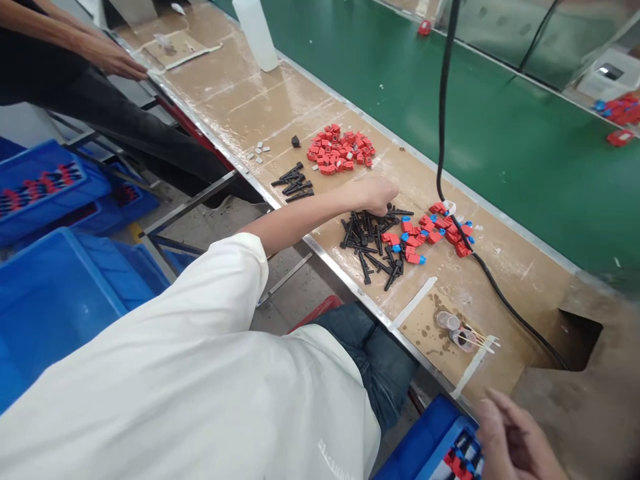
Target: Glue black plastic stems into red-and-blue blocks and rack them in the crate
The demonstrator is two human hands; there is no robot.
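My left hand (pixel 375 195) reaches across the table, fingers curled downward at the upper edge of a pile of black stick-shaped parts (pixel 367 233); whatever it holds is hidden. My right hand (pixel 517 437) is at the bottom right, fingers bent in and slightly blurred, above a blue crate (pixel 425 440) of red, blue and black pieces. No object shows clearly in it. Beyond my left hand lies a heap of red pieces (pixel 340 150). Red pieces with blue ends (pixel 425 230) lie right of the black pile. More black parts (pixel 295 181) lie left of my left wrist.
A black cable (pixel 443 113) hangs down and crosses the table (pixel 225 100). Small cups (pixel 463 339) with thin sticks stand near the front edge. A white bottle (pixel 256 33) stands farther back, beside a green surface (pixel 350 60). Another person's hand (pixel 113 59) rests at the upper left.
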